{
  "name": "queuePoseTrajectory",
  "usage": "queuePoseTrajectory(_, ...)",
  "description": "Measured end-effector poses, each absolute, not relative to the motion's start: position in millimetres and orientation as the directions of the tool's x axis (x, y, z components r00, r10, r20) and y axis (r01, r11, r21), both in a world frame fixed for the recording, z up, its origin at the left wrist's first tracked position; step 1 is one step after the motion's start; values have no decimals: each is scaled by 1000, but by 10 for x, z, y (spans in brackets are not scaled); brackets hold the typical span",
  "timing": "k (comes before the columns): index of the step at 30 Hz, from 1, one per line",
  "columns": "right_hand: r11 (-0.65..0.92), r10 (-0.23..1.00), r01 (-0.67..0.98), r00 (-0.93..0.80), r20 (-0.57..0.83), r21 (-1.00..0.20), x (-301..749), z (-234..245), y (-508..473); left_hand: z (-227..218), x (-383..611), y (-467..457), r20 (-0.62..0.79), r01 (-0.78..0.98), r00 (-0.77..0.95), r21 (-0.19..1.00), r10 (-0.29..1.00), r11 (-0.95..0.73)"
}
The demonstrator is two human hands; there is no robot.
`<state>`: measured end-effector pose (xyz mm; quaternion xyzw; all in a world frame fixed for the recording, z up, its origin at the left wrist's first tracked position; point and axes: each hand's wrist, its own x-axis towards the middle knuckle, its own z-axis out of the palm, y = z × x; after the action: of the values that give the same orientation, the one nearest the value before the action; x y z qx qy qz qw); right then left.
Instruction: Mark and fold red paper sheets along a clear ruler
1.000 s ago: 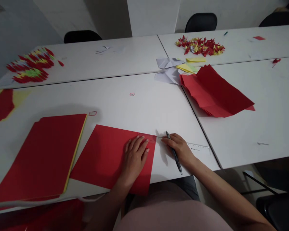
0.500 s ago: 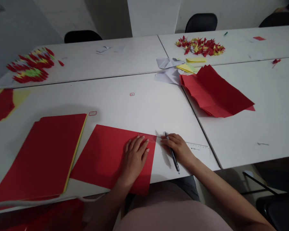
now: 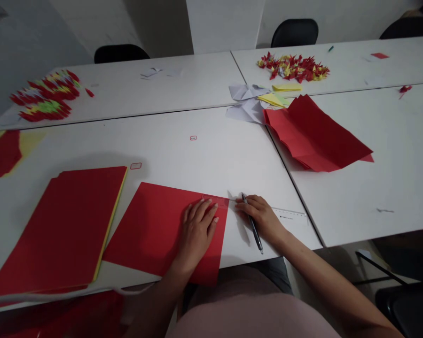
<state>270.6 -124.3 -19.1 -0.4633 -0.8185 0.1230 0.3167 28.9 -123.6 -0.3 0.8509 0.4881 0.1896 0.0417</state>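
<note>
A red paper sheet (image 3: pixel 155 225) lies flat on the white table (image 3: pixel 197 150) in front of me. My left hand (image 3: pixel 197 230) rests on its right part with fingers stretched flat, pressing it and the end of a clear ruler (image 3: pixel 289 215) that runs along the sheet's top edge and out to the right. My right hand (image 3: pixel 262 217) is closed on a dark pen (image 3: pixel 254 227), its tip at the ruler's edge just right of the sheet.
A stack of red and yellow sheets (image 3: pixel 63 225) lies to the left. Loose red sheets (image 3: pixel 313 136) and white and yellow papers (image 3: pixel 254 101) lie at the right. Piles of small folded paper figures (image 3: pixel 292 66) (image 3: pixel 45 96) sit farther back. Black chairs (image 3: pixel 294 32) stand behind.
My right hand and the pen have shifted slightly left along the ruler. My left hand has stayed put on the sheet.
</note>
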Motion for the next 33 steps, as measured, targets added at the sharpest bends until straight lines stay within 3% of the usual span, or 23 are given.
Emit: queuePoseTrajectory(33,552,829,667,-369,421,-501,2702,-169,-1243,22,298,-1237,249,817,449,273,858,-507)
